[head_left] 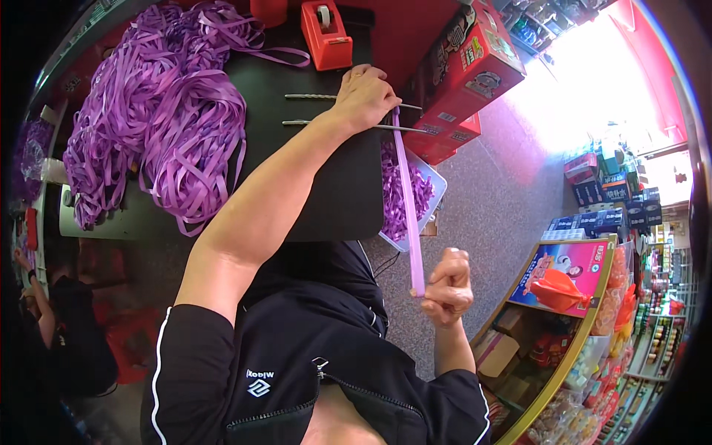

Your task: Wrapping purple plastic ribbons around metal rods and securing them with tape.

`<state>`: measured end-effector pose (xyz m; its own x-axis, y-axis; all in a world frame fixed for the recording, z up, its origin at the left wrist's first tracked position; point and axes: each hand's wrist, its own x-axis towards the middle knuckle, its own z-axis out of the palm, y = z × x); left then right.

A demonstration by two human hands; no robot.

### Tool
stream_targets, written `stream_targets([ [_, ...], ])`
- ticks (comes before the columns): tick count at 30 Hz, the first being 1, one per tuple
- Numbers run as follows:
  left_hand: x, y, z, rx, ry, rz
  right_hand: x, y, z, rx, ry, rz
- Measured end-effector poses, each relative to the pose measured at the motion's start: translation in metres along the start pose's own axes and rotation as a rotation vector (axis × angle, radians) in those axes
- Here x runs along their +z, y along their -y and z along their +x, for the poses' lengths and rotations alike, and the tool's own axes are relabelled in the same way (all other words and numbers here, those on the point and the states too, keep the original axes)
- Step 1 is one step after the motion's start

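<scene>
A light purple ribbon [410, 211] is stretched between my two hands. My right hand [447, 289], at the lower right, is closed with the ribbon's near end pinched between its fingers. My left hand [365, 98] reaches over the far right of the black tabletop [311, 215]. Its fingers are curled at the ribbon's far end, and the thumb is mostly hidden. Two thin metal rods lie crosswise there: one [302, 96] passes under the left hand, the other [404, 128] runs below the wrist, and both jut past the table's right edge.
A large heap of purple ribbon [196, 141] covers the table's left side. A red tape dispenser [326, 48] stands at the back. Short purple pieces fill a pale bin [437, 185] beside the table, near red boxes [467, 59]. A glass display case [519, 326] stands right; another person [78, 326] is at left.
</scene>
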<state>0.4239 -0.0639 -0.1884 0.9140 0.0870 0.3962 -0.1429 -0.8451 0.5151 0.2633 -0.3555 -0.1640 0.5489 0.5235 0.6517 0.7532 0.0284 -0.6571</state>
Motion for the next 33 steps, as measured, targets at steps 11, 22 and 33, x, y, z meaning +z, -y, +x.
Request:
stream_targets([
  [11,-0.001,-0.007,-0.001,-0.027,0.014,-0.03,-0.03,0.01,0.059,-0.014,0.128,0.193],
  [22,-0.001,-0.003,0.002,-0.052,0.057,-0.017,-0.054,0.025,0.015,0.342,0.288,-0.144],
  [33,0.0,-0.001,0.002,-0.033,0.041,0.007,-0.04,0.019,0.073,0.009,0.221,0.068],
])
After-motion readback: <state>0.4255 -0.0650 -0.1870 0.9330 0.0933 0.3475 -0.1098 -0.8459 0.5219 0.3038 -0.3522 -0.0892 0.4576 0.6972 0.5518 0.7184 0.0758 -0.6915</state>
